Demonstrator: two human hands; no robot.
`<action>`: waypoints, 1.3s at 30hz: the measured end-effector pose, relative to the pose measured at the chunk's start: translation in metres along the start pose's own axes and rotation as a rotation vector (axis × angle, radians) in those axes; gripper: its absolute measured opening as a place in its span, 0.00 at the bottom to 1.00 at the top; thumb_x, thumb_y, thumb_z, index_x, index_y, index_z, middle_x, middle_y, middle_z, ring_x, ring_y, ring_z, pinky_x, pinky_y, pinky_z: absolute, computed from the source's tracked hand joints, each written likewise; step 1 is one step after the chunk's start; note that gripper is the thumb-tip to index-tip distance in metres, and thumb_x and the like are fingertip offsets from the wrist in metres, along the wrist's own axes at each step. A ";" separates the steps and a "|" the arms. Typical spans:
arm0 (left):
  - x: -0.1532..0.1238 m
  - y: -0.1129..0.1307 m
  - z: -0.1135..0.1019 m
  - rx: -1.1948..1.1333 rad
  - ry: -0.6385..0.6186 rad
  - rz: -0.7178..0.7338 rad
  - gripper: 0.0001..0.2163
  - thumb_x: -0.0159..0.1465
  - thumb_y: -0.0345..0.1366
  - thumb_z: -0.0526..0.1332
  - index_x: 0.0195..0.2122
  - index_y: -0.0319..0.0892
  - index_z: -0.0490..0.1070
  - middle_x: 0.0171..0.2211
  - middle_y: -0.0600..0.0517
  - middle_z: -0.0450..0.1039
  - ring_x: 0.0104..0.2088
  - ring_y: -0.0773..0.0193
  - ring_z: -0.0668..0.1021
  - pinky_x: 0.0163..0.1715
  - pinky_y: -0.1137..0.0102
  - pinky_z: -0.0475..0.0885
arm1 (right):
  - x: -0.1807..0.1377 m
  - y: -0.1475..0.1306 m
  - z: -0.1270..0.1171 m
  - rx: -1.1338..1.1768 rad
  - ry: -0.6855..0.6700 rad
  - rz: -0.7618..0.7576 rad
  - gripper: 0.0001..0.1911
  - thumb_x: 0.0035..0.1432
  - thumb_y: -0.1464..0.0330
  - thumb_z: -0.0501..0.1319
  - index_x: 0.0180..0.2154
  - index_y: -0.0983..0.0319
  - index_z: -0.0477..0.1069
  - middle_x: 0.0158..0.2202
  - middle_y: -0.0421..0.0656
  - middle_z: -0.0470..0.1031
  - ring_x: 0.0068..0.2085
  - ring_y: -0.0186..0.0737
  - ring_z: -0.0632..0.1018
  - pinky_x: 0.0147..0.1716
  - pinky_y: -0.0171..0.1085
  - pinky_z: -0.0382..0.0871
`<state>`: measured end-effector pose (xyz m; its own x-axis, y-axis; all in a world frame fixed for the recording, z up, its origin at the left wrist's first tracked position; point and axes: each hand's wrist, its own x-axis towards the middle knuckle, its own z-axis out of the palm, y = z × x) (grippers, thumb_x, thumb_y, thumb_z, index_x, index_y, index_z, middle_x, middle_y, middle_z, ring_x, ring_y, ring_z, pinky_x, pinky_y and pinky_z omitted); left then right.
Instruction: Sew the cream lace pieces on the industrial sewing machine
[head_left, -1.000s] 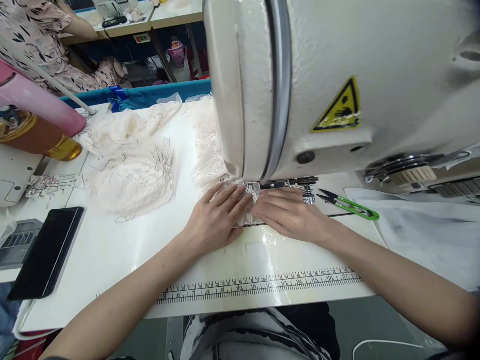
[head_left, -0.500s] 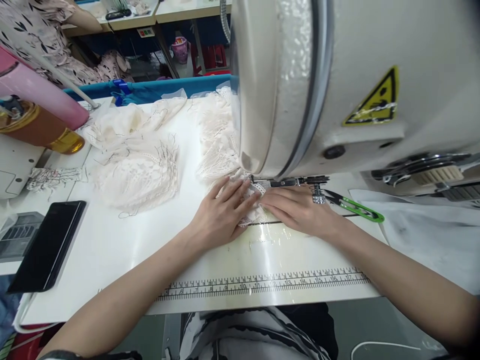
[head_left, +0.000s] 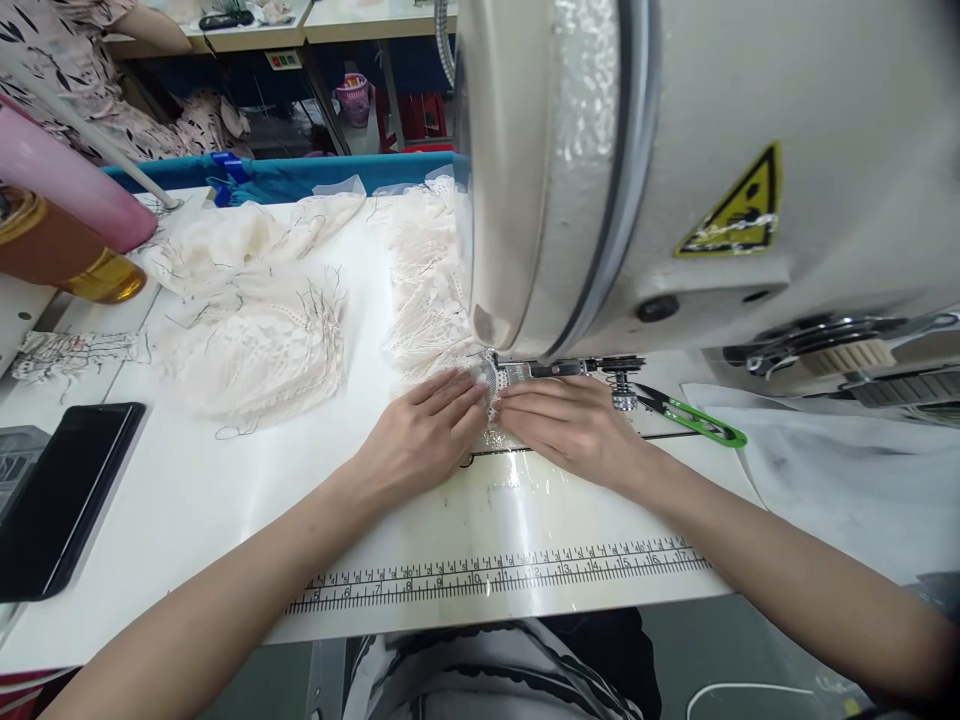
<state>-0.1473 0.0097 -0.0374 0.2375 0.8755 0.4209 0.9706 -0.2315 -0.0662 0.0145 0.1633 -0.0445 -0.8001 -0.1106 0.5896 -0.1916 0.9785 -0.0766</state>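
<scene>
A narrow piece of cream lace (head_left: pixel 493 385) lies at the needle area of the sewing machine (head_left: pixel 517 180). My left hand (head_left: pixel 427 430) rests flat on it from the left, fingers stretched out and close together. From the right, my right hand (head_left: pixel 566 425) lies with extended fingers, its tips at the lace edge beside the metal presser parts (head_left: pixel 555 368). The fingertips of both hands almost meet. Behind them, gathered cream lace (head_left: pixel 427 275) continues beyond the needle area, partly hidden by the machine head.
Green-handled thread snips (head_left: pixel 701 422) lie right of my right hand. A lace pile (head_left: pixel 255 340) with loose threads sits left, near a black phone (head_left: pixel 71 490), an amber bottle (head_left: pixel 67 255) and a pink bottle (head_left: pixel 82 180). A printed ruler (head_left: pixel 495 577) runs along the front edge. Another person (head_left: pixel 82 90) sits beyond.
The lace has moved away from me under the machine, with less showing in front. My left fingers have drawn closer together. The whole view has shifted slightly.
</scene>
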 end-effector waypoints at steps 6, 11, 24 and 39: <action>0.001 -0.003 0.000 0.011 -0.008 -0.030 0.11 0.67 0.27 0.52 0.45 0.36 0.74 0.50 0.47 0.75 0.52 0.57 0.77 0.56 0.59 0.72 | -0.002 0.000 0.001 0.021 -0.050 0.074 0.11 0.60 0.78 0.58 0.40 0.59 0.76 0.41 0.40 0.80 0.44 0.35 0.78 0.42 0.34 0.72; 0.003 -0.003 0.000 0.010 -0.045 -0.058 0.12 0.66 0.28 0.52 0.45 0.35 0.73 0.51 0.47 0.75 0.53 0.57 0.76 0.57 0.59 0.71 | -0.003 0.002 0.003 0.055 -0.092 0.132 0.12 0.63 0.75 0.56 0.42 0.58 0.77 0.41 0.41 0.80 0.44 0.36 0.78 0.41 0.35 0.73; 0.001 0.000 0.004 0.024 -0.060 -0.073 0.18 0.66 0.33 0.55 0.56 0.35 0.68 0.55 0.43 0.71 0.56 0.53 0.73 0.59 0.54 0.67 | -0.011 0.013 0.007 0.082 -0.091 0.197 0.12 0.65 0.71 0.55 0.46 0.56 0.74 0.45 0.41 0.79 0.45 0.36 0.78 0.41 0.37 0.74; 0.003 0.001 0.005 0.044 -0.074 -0.092 0.17 0.67 0.35 0.55 0.56 0.38 0.70 0.56 0.41 0.70 0.57 0.50 0.72 0.59 0.53 0.65 | -0.012 0.020 0.015 0.084 -0.052 0.339 0.09 0.65 0.68 0.57 0.42 0.55 0.75 0.40 0.40 0.80 0.37 0.35 0.80 0.34 0.35 0.73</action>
<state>-0.1451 0.0141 -0.0411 0.1479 0.9215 0.3591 0.9888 -0.1311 -0.0709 0.0122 0.1813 -0.0652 -0.8538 0.2074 0.4775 0.0456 0.9434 -0.3284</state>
